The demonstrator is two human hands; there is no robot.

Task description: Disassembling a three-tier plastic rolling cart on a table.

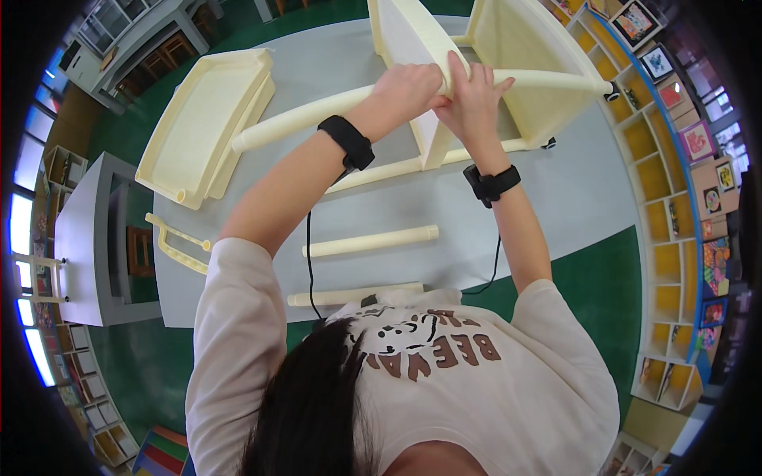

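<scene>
A cream plastic chair frame (516, 47) lies on its side on the grey mat (587, 198). My left hand (409, 87) and my right hand (472, 95) both grip one long cream leg tube (302, 119) where it meets the frame. Each wrist wears a black band. Two loose cream tubes lie nearer me: one (373, 240) in the middle and another (349, 295) close to my chest. A cream tray (202, 119) lies flat at the left, with a curved cream bar (175, 246) just below it.
A grey table (83, 238) stands at the left on the green floor. Yellow cubby shelves (667, 198) with pictures run along the right. More grey furniture (135, 36) stands at the far left. A thin black cable (309, 262) hangs from my left wrist.
</scene>
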